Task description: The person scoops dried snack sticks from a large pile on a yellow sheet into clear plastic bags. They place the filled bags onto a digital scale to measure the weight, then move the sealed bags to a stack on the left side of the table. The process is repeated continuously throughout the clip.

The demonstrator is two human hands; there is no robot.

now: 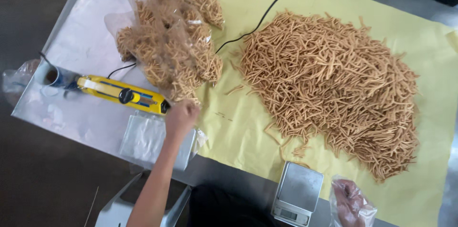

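My left hand [180, 117] reaches forward with its fingers curled on the lower edge of a clear filled bag [183, 91]. That bag is the nearest of a heap of filled snack bags [169, 41], and the hand is just right of the tip of a yellow heat sealer [121, 94]. My right hand [350, 203] is low at the bottom edge inside a clear plastic cover, fingers loosely apart and nothing in it. It hovers next to a small digital scale [298, 191]. A big loose pile of thin fried snack sticks [334, 84] lies on yellow paper [238, 126].
A stack of empty clear bags [143, 136] lies under my left forearm on a white sheet [81, 41]. A black cable [267, 12] crosses the paper to the sealer. A small cup [50, 76] stands at the table's left edge, and a metal chair back [119, 205] is below.
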